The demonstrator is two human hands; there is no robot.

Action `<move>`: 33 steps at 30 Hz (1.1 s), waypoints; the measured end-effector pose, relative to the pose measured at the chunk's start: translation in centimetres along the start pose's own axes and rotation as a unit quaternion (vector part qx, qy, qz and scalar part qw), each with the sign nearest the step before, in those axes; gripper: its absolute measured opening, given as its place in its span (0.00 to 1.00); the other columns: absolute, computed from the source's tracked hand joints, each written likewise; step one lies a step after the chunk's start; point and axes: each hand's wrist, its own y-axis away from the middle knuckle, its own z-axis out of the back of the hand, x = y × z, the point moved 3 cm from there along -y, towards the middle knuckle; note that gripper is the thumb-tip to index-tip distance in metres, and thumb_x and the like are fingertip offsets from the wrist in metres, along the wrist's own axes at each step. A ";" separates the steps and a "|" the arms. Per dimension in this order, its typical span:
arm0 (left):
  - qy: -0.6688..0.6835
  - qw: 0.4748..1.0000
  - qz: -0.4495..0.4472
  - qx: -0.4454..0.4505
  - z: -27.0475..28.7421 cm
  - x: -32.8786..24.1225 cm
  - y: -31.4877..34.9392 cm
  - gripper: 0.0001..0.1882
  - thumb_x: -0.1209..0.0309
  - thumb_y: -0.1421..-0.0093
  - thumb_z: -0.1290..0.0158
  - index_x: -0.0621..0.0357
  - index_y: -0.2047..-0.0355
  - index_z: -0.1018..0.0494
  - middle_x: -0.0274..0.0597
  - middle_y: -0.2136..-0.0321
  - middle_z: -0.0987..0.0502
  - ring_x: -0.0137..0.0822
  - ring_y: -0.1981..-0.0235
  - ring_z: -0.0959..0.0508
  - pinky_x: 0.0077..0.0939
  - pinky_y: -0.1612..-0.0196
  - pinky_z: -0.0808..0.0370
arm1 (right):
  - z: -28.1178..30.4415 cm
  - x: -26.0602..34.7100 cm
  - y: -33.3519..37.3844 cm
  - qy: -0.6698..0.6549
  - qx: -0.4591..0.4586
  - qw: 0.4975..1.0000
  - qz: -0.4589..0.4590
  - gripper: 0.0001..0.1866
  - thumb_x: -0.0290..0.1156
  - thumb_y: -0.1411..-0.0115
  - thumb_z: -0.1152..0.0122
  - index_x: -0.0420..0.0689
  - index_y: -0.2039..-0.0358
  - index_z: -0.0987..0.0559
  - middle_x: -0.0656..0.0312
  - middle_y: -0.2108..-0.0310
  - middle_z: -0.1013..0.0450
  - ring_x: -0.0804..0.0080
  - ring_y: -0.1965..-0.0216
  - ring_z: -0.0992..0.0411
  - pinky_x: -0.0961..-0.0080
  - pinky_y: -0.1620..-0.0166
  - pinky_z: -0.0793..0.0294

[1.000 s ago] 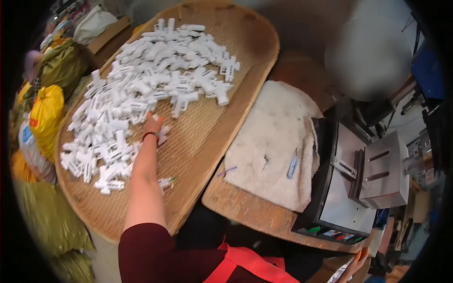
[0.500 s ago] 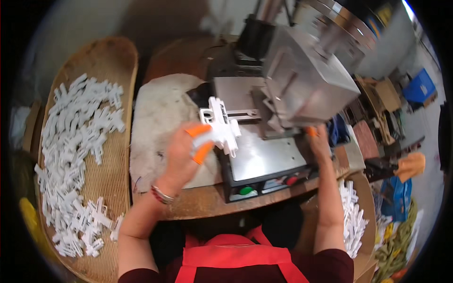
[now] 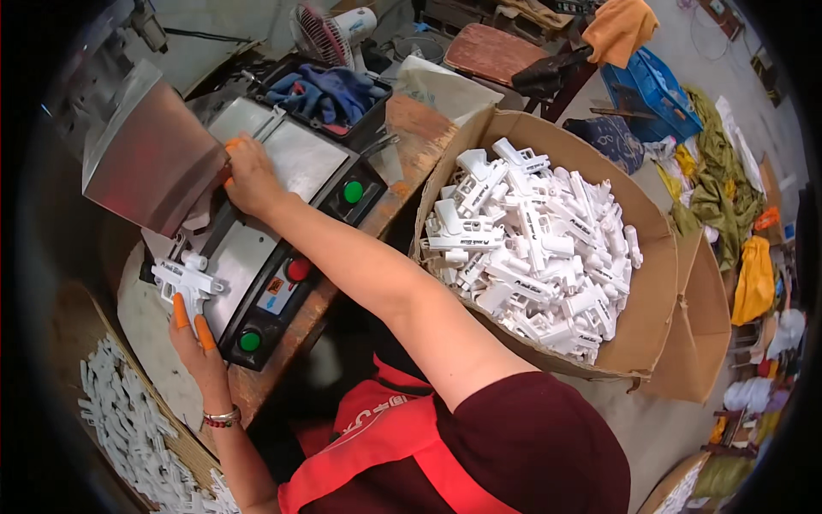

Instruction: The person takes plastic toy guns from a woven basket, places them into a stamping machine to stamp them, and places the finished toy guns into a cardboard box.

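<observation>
1. Holding the white pistol-shaped piece (image 3: 187,281) is the work of your left hand (image 3: 199,358); its orange-covered fingers (image 3: 181,310) pinch around the grip of it.
2. The piece lies just beyond these fingertips, on the far side from your wrist, above the left end of the machine's metal plate (image 3: 244,250). I am not able to see if it touches the plate.
3. Its long axis runs across, from left to right, with the right end a little lower; the grip points back to your palm.
4. Your left hand is clearly the nearer one. Your right hand (image 3: 251,176) is farther away, with bent fingers close beside the tilted metal block (image 3: 154,158); whether they grip something, I cannot tell.
5. About the writing: the piece carries dark print along its side, and many similar pieces (image 3: 535,244) in the cardboard box (image 3: 655,287) at your right show bold dark lettering.
6. The machine front has a small orange and blue label (image 3: 273,294) near the red button (image 3: 298,270). Your red apron (image 3: 360,437) has pale characters, partly lost in a fold.
</observation>
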 end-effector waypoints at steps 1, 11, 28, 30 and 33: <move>-0.015 1.000 0.007 -0.010 1.2 0.7 0.2 0.21 0.76 0.35 0.54 0.62 0.41 0.35 0.50 0.43 0.32 0.44 0.46 0.30 0.32 0.43 0.36 | 0.3 1.0 -0.4 -0.048 -0.004 0.999 -0.005 0.20 0.22 0.52 0.42 0.37 0.56 0.29 0.45 0.55 0.34 0.41 0.51 0.35 0.53 0.45 0.37; -0.016 0.997 -0.025 -0.072 -0.4 0.4 -7.9 0.18 0.74 0.42 0.48 0.63 0.50 0.29 0.50 0.48 0.30 0.51 0.54 0.29 0.42 0.49 0.33 | 48.4 3.8 6.9 0.413 0.069 0.902 -0.104 0.21 0.24 0.41 0.48 0.35 0.46 0.31 0.50 0.42 0.36 0.58 0.43 0.35 0.66 0.41 0.38; -0.043 0.993 -0.041 -0.102 -3.4 -3.3 -12.1 0.09 0.72 0.45 0.47 0.60 0.65 0.22 0.45 0.66 0.23 0.49 0.59 0.28 0.41 0.56 0.31 | 21.7 0.8 5.3 0.052 0.156 0.965 -0.204 0.21 0.25 0.40 0.45 0.37 0.45 0.30 0.51 0.47 0.31 0.59 0.43 0.35 0.70 0.40 0.41; -0.023 0.999 -0.019 -0.040 -3.2 -3.4 -12.0 0.10 0.71 0.45 0.47 0.59 0.63 0.22 0.46 0.63 0.24 0.49 0.56 0.29 0.41 0.55 0.32 | 22.1 0.0 6.1 0.063 0.156 0.964 -0.204 0.21 0.25 0.40 0.45 0.38 0.45 0.30 0.51 0.47 0.31 0.59 0.43 0.34 0.70 0.40 0.41; -0.044 0.995 -0.032 -0.085 -4.5 -2.9 -10.7 0.11 0.70 0.44 0.47 0.57 0.61 0.22 0.45 0.61 0.23 0.48 0.53 0.30 0.43 0.52 0.34 | 22.2 -0.9 7.1 0.056 0.159 0.961 -0.222 0.21 0.25 0.39 0.46 0.38 0.45 0.29 0.52 0.47 0.30 0.60 0.44 0.34 0.70 0.40 0.40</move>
